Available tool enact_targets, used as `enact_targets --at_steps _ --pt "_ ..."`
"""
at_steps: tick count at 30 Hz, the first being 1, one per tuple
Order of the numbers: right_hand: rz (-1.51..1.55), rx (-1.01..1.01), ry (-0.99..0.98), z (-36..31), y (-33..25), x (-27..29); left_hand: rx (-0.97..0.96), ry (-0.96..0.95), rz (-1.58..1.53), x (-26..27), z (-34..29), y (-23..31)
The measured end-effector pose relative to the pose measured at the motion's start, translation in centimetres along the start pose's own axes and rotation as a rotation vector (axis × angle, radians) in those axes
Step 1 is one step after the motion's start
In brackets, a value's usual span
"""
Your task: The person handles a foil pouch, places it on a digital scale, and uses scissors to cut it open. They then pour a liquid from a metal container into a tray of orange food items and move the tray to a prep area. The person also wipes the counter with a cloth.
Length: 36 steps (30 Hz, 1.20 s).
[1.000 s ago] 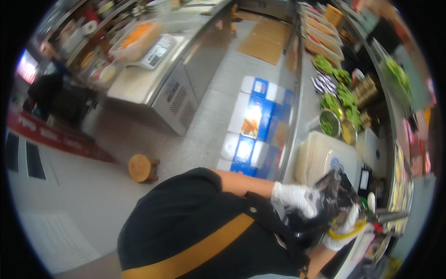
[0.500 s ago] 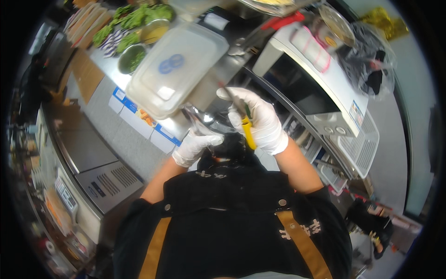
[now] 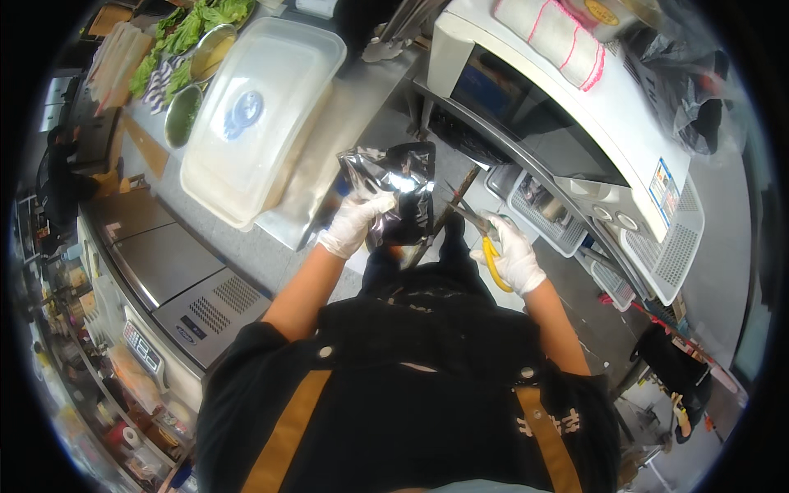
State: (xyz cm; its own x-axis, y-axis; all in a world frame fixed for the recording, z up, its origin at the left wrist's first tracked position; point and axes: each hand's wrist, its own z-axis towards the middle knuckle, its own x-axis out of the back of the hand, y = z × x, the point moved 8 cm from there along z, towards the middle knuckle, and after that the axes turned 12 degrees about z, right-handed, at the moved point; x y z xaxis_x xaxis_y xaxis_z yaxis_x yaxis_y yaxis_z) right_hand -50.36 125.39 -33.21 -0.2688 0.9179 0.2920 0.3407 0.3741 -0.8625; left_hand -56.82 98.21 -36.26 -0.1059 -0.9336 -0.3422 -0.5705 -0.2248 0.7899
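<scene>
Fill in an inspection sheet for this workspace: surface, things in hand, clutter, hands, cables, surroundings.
Surface: steel counter, with a lidded plastic bin on it.
Things in hand: shiny dark pouch and yellow-handled scissors, apart from each other.
Clutter: lettuce and a striped cloth beyond the bin; a folded cloth on the white microwave.
Hands: both gloved; left hand grips the pouch, right hand the scissors.
Cables: nothing seen.
Surroundings: steel cabinet at left; another person in dark clothing at lower right.
</scene>
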Motion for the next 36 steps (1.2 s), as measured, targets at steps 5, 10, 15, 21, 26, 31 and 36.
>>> enact_targets --at_steps 5,10,15,21,26,31,36 --pt "0.011 0.039 -0.039 4.3 -0.3 0.2 0.088 -0.044 0.032 -0.4 2.9 -2.6" --pt "-0.064 0.006 -0.122 6.5 0.4 0.1 0.12 -0.096 0.062 -1.0 4.3 -4.7" --pt "0.037 -0.011 -0.108 6.5 1.2 0.1 0.089 -0.087 0.03 -1.7 4.8 -6.0" --pt "-0.079 -0.059 -0.119 6.4 1.8 1.2 0.111 -0.087 0.038 -2.1 5.4 -7.1" --pt "-0.053 -0.093 -0.099 6.5 2.5 1.4 0.167 -0.084 0.013 -2.1 5.9 -8.0" --pt "-0.112 -0.084 -0.088 7.9 4.9 0.9 0.254 -0.088 0.025 -1.5 7.8 -9.8" --pt "-0.086 -0.046 -0.07 11.5 8.5 0.2 0.344 -0.123 0.139 -0.7 11.3 -13.5"
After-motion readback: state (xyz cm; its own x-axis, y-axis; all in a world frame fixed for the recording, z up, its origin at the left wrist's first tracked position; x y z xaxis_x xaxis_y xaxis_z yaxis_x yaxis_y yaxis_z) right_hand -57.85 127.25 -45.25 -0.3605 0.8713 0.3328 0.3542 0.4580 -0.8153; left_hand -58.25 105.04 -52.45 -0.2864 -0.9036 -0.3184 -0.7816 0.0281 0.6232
